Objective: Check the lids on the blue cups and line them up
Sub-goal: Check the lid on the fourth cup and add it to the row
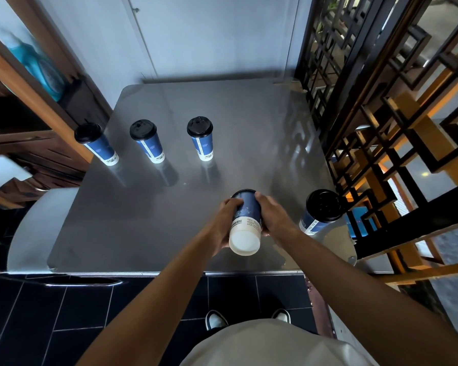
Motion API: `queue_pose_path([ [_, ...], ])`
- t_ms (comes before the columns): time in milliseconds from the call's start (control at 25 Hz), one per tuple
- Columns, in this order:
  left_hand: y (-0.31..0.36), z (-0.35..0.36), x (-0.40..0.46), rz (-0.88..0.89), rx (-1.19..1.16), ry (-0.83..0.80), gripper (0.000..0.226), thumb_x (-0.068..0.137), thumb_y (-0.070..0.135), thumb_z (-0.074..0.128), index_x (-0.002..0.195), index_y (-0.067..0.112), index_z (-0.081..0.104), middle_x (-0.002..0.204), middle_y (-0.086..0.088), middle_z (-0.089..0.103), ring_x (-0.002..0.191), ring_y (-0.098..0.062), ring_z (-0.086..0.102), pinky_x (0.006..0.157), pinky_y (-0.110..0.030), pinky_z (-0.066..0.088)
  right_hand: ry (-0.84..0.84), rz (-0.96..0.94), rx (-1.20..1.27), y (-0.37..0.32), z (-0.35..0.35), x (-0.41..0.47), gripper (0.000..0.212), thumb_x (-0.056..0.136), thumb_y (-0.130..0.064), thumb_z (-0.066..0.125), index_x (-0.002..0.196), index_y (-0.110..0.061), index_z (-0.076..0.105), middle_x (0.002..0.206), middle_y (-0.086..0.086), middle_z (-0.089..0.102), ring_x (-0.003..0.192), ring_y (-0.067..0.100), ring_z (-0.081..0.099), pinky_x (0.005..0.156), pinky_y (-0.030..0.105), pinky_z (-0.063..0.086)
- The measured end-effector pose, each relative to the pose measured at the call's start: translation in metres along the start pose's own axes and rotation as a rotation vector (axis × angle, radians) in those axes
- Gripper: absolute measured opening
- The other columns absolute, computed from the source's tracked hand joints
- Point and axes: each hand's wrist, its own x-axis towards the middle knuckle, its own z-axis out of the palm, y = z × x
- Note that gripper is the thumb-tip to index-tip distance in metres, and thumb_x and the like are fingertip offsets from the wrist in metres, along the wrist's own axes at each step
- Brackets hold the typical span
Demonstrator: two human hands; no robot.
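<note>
Three blue paper cups with black lids stand in a row on the far half of the steel table: left cup [98,145], middle cup [148,142], right cup [202,138]. Another lidded blue cup [319,212] stands at the table's near right corner. A further blue cup [246,223] is held tipped over above the near middle, its white base facing me and its lid end pointing away, hidden. My left hand [226,220] grips its left side and my right hand [271,216] grips its right side.
The steel table [185,217] fills the middle, its near edge above dark floor tiles [64,313]. Wooden shelving [37,122] stands at the left. A black lattice screen [381,114] runs along the right edge. A white wall lies behind.
</note>
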Motion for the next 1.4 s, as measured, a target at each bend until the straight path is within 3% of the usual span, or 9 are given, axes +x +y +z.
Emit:
queue_pose_path([
  [160,0.002,-0.001,0.002,-0.007,-0.185,0.04,0.037,0.1,0.038,0.047,0.102,0.005,0.064,0.065,-0.011,0.072,0.048,-0.021,0.068,0.046,-0.025,0.056,0.013,0.017,0.169,-0.001,0.001,-0.003,0.03,0.103,-0.039,0.046,0.11,-0.015,0.062,0.09,0.014,0.062,0.086,0.037,0.056,0.077,0.048,0.043],
  [320,0.002,0.007,-0.001,-0.037,-0.263,0.061,0.034,0.102,0.036,0.045,0.095,0.009,0.065,0.058,-0.009,0.07,0.043,-0.022,0.067,0.041,-0.029,0.056,0.041,0.01,0.17,-0.001,0.005,-0.004,0.028,0.099,-0.04,0.047,0.101,-0.02,0.066,0.088,0.016,0.063,0.081,0.036,0.057,0.073,0.046,0.042],
  [520,0.003,0.006,-0.002,-0.072,-0.207,0.045,0.039,0.1,0.04,0.042,0.093,0.008,0.064,0.057,-0.009,0.069,0.042,-0.022,0.066,0.038,-0.029,0.054,0.052,0.005,0.168,-0.006,0.003,-0.005,0.024,0.101,-0.035,0.046,0.097,-0.019,0.063,0.077,0.011,0.058,0.068,0.028,0.054,0.058,0.029,0.037],
  [720,0.005,0.005,0.001,-0.019,-0.109,0.103,0.029,0.105,0.032,0.036,0.115,0.014,0.057,0.083,-0.008,0.069,0.056,-0.018,0.065,0.05,-0.026,0.052,0.069,-0.014,0.091,-0.003,0.0,-0.002,0.024,0.101,-0.035,0.046,0.106,-0.019,0.064,0.073,0.011,0.056,0.056,0.024,0.049,0.051,0.025,0.034],
  [800,0.009,0.007,-0.003,0.018,-0.111,0.098,0.026,0.105,0.026,0.038,0.109,0.011,0.06,0.079,-0.007,0.07,0.054,-0.019,0.064,0.051,-0.024,0.053,0.078,-0.049,0.012,-0.002,-0.003,0.0,0.029,0.1,-0.038,0.048,0.115,-0.019,0.064,0.073,0.009,0.057,0.049,0.019,0.045,0.045,0.023,0.033],
  [1000,0.006,0.006,-0.011,0.002,-0.112,0.029,0.043,0.103,0.033,0.038,0.105,-0.002,0.062,0.068,-0.013,0.07,0.05,-0.024,0.066,0.049,-0.026,0.056,0.047,-0.041,0.095,-0.006,-0.001,-0.001,0.029,0.103,-0.027,0.048,0.125,-0.022,0.066,0.079,0.012,0.057,0.046,0.017,0.041,0.05,0.024,0.032],
  [1080,0.005,0.0,-0.008,0.006,-0.139,0.026,0.048,0.1,0.037,0.044,0.118,-0.003,0.062,0.074,-0.012,0.071,0.057,-0.024,0.068,0.053,-0.027,0.057,0.054,-0.008,0.214,-0.007,-0.002,-0.002,0.03,0.103,-0.02,0.047,0.126,-0.018,0.067,0.08,0.01,0.058,0.045,0.017,0.041,0.053,0.026,0.032],
  [1240,0.003,-0.004,-0.01,-0.013,-0.102,0.056,0.039,0.101,0.039,0.039,0.094,0.01,0.064,0.06,-0.005,0.068,0.047,-0.018,0.065,0.046,-0.022,0.052,0.039,0.061,0.284,-0.004,-0.001,-0.005,0.022,0.102,-0.022,0.05,0.111,-0.008,0.063,0.079,0.013,0.056,0.051,0.024,0.046,0.056,0.029,0.034],
  [1400,0.002,-0.002,-0.011,-0.026,-0.073,0.069,0.036,0.1,0.04,0.039,0.089,0.014,0.061,0.056,-0.003,0.066,0.044,-0.017,0.063,0.05,-0.025,0.048,0.034,0.105,0.358,-0.002,0.005,-0.002,0.023,0.101,-0.026,0.052,0.109,-0.007,0.063,0.085,0.013,0.056,0.078,0.032,0.05,0.065,0.036,0.043],
])
